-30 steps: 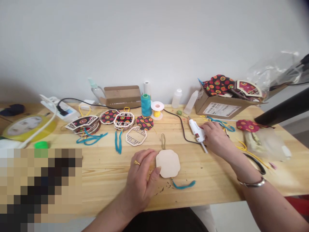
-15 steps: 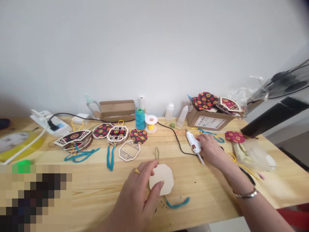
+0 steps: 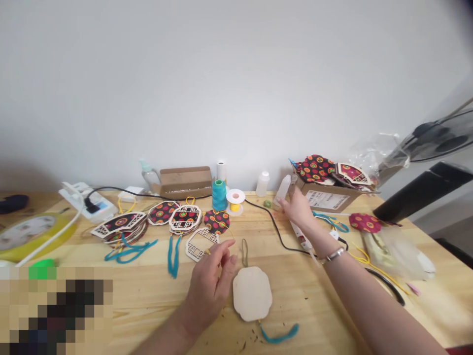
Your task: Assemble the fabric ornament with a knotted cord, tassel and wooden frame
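My right hand (image 3: 298, 209) reaches to the back of the table, its fingers closed around the lower part of a translucent plastic bottle (image 3: 284, 188), which leans to the right. Under that hand and wrist lies a white glue gun (image 3: 301, 235), partly covered. My left hand (image 3: 213, 271) hovers with fingers apart, just left of a pale, blank wooden plaque (image 3: 253, 294) with scalloped corners. A thin cord loop (image 3: 244, 252) sticks out above the plaque, and a teal tassel (image 3: 280, 335) trails from its lower edge.
Lattice-framed ornaments (image 3: 185, 218) and a bare lattice frame (image 3: 197, 245) lie left of centre. Behind stand a teal thread cone (image 3: 219, 196), a yellow thread spool (image 3: 235, 199) and another bottle (image 3: 263, 184). A cardboard box (image 3: 325, 197) holds patterned pieces. A black cable (image 3: 277, 229) crosses the table.
My right hand has left the glue gun and moved back and left to the plastic bottle. My left hand has let go of the plaque and shifted left. The view has tilted up slightly.
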`<state>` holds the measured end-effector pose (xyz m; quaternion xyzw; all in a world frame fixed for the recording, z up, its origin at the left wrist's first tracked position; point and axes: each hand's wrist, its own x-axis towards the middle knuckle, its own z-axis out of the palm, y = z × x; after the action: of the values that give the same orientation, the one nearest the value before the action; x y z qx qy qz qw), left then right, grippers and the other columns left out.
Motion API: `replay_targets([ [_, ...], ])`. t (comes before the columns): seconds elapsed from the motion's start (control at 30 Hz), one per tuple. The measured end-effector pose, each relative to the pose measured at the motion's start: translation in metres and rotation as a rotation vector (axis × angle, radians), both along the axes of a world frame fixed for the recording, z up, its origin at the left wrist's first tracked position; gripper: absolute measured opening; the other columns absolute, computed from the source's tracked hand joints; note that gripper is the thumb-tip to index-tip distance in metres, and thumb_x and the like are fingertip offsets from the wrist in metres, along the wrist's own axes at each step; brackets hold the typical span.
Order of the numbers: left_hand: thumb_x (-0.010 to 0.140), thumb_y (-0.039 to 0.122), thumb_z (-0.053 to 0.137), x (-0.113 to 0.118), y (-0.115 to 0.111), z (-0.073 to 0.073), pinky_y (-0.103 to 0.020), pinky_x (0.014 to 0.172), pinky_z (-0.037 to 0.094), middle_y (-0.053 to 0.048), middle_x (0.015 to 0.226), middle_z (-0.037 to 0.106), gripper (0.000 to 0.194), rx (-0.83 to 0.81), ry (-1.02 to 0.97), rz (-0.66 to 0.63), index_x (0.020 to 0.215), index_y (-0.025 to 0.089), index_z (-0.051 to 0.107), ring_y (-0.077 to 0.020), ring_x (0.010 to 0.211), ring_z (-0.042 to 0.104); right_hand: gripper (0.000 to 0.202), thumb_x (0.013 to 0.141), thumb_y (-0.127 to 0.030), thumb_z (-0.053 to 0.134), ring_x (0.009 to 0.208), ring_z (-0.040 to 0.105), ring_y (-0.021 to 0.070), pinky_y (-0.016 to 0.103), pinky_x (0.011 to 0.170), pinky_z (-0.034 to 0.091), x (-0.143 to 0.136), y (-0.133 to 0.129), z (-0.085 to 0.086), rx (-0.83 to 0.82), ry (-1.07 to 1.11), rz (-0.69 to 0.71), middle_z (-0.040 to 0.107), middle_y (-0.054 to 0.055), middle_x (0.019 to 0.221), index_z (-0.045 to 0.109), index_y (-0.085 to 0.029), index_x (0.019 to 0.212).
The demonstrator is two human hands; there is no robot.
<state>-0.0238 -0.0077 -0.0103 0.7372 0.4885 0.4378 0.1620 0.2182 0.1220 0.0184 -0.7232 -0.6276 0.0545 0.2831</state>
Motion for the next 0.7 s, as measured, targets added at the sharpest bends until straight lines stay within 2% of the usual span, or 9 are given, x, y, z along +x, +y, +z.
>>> replay_targets([
  [0.1,0.09,0.025,0.044,0.0,0.001,0.002,-0.025,0.06,0.048,0.0,0.072,0.059,0.025,0.002,-0.021,0.011,0.109,0.016,0.056,-0.0127,0.062,0.058,0.057,0.076,-0.025,0.058,0.089,0.066,0.0298,0.037,0.075,0.049,-0.008,0.018,-0.003,-0.07,0.095,-0.125,0.066,0.021,0.102,0.04,-0.004,0.126],
  [0.23,0.09,0.024,0.044,0.0,0.002,0.001,-0.025,0.061,0.048,0.0,0.072,0.059,0.024,-0.014,-0.033,-0.007,0.109,0.015,0.056,-0.0127,0.063,0.058,0.036,0.077,-0.023,0.055,0.09,0.065,0.0317,0.036,0.072,0.047,-0.011,0.028,-0.006,-0.07,0.08,-0.138,0.066,0.023,0.097,0.053,-0.005,0.108],
  [0.33,0.09,0.023,0.045,0.0,0.002,-0.001,-0.026,0.064,0.049,-0.002,0.077,0.061,0.024,-0.021,-0.049,-0.026,0.11,0.015,0.055,-0.0128,0.068,0.059,0.025,0.079,-0.023,0.052,0.087,0.064,0.0291,0.035,0.07,0.045,-0.013,0.021,-0.002,-0.047,0.062,-0.12,0.066,0.02,0.093,0.057,-0.009,0.099],
  [0.4,0.089,0.023,0.047,0.001,0.003,-0.002,-0.027,0.066,0.05,-0.004,0.083,0.062,0.024,-0.009,-0.066,-0.026,0.11,0.015,0.054,-0.0131,0.071,0.059,0.023,0.081,-0.027,0.051,0.082,0.063,0.0257,0.033,0.066,0.044,-0.017,0.004,0.006,-0.003,0.049,-0.07,0.066,0.014,0.089,0.056,-0.012,0.099],
  [0.5,0.087,0.025,0.051,0.001,0.003,-0.002,-0.03,0.067,0.05,-0.008,0.093,0.062,0.026,-0.008,-0.087,-0.015,0.112,0.016,0.054,-0.013,0.071,0.057,0.021,0.079,-0.033,0.055,0.061,0.057,0.0185,0.029,0.057,0.04,-0.026,-0.038,0.021,0.124,0.1,0.117,0.063,0.003,0.07,0.057,-0.017,0.093],
  [0.6,0.082,0.031,0.06,0.002,0.0,-0.001,-0.034,0.073,0.051,-0.015,0.123,0.054,0.048,-0.046,-0.134,-0.084,0.126,0.019,0.046,-0.019,0.093,0.058,0.017,0.079,-0.036,0.06,0.054,0.051,0.0129,0.025,0.051,0.037,-0.038,-0.086,0.031,0.038,0.224,0.364,0.059,-0.001,0.063,0.059,-0.019,0.079],
  [0.7,0.074,0.036,0.069,0.005,-0.004,0.0,-0.037,0.081,0.05,-0.014,0.131,0.051,0.068,-0.15,-0.15,-0.2,0.133,0.021,0.039,-0.024,0.108,0.055,0.013,0.077,-0.032,0.064,0.054,0.048,0.0112,0.024,0.05,0.038,-0.051,-0.122,0.029,-0.014,0.313,0.493,0.058,-0.003,0.062,0.06,-0.019,0.076],
])
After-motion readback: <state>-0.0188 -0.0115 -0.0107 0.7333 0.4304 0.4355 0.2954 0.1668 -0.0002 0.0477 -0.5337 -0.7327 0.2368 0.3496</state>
